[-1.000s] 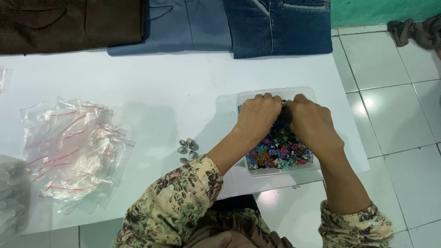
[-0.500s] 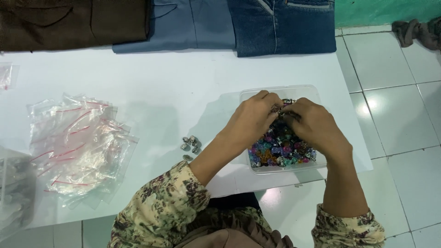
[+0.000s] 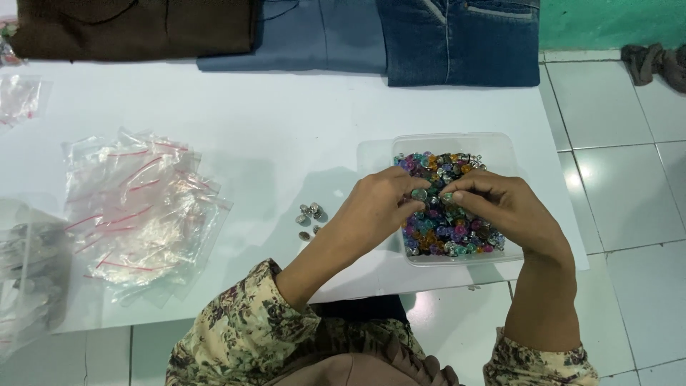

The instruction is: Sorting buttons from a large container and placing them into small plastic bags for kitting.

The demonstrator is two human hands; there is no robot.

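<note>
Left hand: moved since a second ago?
Yes. The left hand drew back from the clear tub's far rim toward its middle, pinching a small silver piece.

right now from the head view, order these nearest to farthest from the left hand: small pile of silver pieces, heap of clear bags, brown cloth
1. small pile of silver pieces, just left of the left hand
2. heap of clear bags, farther left on the table
3. brown cloth, at the far left edge

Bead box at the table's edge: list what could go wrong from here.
1. The clear box sits at the near edge of the white table; a nudge from either hand could tip the coloured beads onto the tiled floor.
2. The left hand and right hand each pinch a small piece above the box; one could slip and be lost among the beads.
3. The small silver pieces lie loose beside the left forearm and could be swept off.
</note>
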